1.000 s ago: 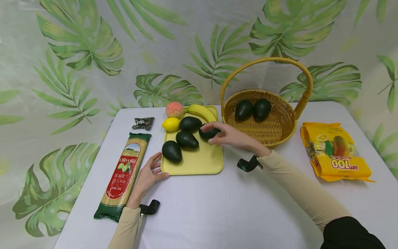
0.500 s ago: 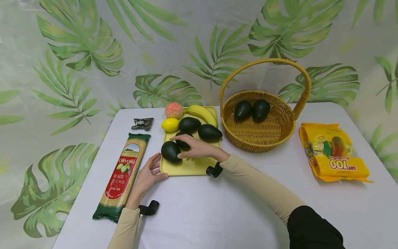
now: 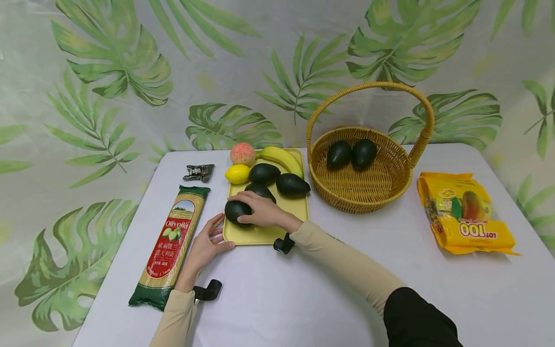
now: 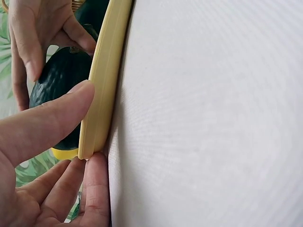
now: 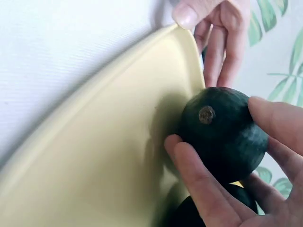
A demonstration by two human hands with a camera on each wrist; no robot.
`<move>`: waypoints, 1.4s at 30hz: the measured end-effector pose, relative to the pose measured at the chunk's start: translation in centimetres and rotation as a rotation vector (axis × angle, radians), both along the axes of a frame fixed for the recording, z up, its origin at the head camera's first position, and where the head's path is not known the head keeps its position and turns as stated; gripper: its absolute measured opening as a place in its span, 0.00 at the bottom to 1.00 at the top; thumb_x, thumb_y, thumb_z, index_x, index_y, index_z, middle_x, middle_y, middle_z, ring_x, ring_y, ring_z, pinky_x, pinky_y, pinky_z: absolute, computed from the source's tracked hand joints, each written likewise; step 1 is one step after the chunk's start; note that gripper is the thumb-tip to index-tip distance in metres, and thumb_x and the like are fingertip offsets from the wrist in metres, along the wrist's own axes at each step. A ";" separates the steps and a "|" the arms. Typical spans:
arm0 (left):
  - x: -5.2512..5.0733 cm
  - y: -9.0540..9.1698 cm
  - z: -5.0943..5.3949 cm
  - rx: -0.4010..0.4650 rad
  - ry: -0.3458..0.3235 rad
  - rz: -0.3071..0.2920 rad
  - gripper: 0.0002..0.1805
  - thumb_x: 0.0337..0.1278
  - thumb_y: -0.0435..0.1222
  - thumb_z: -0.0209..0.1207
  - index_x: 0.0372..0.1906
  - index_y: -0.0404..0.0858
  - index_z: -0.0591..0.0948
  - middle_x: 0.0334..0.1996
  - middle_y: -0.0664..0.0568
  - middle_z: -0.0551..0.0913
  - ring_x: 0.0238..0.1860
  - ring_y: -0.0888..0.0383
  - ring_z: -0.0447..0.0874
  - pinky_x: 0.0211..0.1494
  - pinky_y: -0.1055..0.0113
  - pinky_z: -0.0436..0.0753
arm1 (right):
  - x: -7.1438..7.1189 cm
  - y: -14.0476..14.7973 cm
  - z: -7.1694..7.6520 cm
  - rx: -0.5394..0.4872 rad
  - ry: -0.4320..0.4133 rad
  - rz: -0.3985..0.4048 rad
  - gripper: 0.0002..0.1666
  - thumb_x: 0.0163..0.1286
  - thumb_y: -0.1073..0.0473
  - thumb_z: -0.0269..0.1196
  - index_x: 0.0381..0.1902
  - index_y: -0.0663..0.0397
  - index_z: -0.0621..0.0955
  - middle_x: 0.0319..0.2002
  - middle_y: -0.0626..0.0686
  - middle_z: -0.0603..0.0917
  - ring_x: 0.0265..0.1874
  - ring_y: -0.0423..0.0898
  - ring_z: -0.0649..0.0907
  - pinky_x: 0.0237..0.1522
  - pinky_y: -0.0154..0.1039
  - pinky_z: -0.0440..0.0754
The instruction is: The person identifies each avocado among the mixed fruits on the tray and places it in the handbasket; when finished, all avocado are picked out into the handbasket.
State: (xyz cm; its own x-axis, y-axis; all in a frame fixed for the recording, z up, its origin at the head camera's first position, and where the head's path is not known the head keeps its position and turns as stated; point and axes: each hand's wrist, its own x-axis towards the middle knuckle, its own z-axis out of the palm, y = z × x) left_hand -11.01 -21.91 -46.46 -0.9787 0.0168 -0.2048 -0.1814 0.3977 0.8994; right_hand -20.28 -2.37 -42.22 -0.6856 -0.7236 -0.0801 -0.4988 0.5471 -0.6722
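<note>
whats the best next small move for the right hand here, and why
Probably lift the nearest avocado off the yellow tray toward the wicker basket: the right hand has fingers and thumb around it, the left hand holds the tray's near corner, and two avocados lie in the basket, with room beside them.

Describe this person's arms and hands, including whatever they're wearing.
The left hand and right hand are bare, without gloves. The left beige sleeve and right beige sleeve fit closely; a black sleeve shows higher up on the right. The left wrist camera and right wrist camera are small and black.
</note>
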 end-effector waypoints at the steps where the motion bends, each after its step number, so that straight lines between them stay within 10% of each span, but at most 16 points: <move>1: 0.0 0.0 0.0 0.001 0.001 -0.002 0.48 0.47 0.29 0.70 0.73 0.39 0.58 0.71 0.44 0.62 0.61 0.45 0.69 0.59 0.55 0.74 | 0.1 0.0 -0.1 -0.009 0.004 -0.008 0.33 0.69 0.54 0.62 0.70 0.43 0.67 0.70 0.54 0.62 0.68 0.50 0.63 0.65 0.52 0.63; 9: -0.1 0.1 0.0 -0.008 0.002 -0.012 0.47 0.48 0.30 0.70 0.73 0.40 0.58 0.70 0.44 0.62 0.61 0.45 0.70 0.59 0.55 0.74 | 0.0 1.1 -0.5 -0.169 -0.018 -0.012 0.31 0.65 0.59 0.65 0.66 0.47 0.72 0.65 0.52 0.69 0.63 0.47 0.67 0.62 0.44 0.67; 18: -0.1 -0.2 0.4 -0.039 -0.012 -0.033 0.49 0.48 0.31 0.70 0.74 0.41 0.57 0.67 0.40 0.65 0.54 0.45 0.73 0.53 0.56 0.77 | 0.0 4.0 0.1 -0.375 -0.241 -0.024 0.31 0.65 0.58 0.65 0.66 0.42 0.72 0.66 0.50 0.65 0.54 0.46 0.74 0.44 0.36 0.80; 25: -0.9 0.3 0.4 -0.225 0.029 -0.116 0.53 0.45 0.37 0.73 0.74 0.34 0.54 0.65 0.32 0.63 0.59 0.38 0.66 0.61 0.46 0.68 | 0.3 7.4 0.6 -0.499 -0.424 -0.060 0.32 0.66 0.61 0.64 0.67 0.44 0.70 0.69 0.50 0.61 0.46 0.53 0.82 0.41 0.44 0.83; 42: -1.7 0.1 -0.2 -0.244 0.011 -0.179 0.58 0.44 0.40 0.74 0.75 0.35 0.48 0.73 0.36 0.50 0.68 0.39 0.45 0.68 0.42 0.52 | -0.4 19.1 4.3 -0.546 -0.381 -0.220 0.36 0.68 0.60 0.63 0.71 0.45 0.64 0.72 0.50 0.55 0.38 0.58 0.84 0.45 0.52 0.81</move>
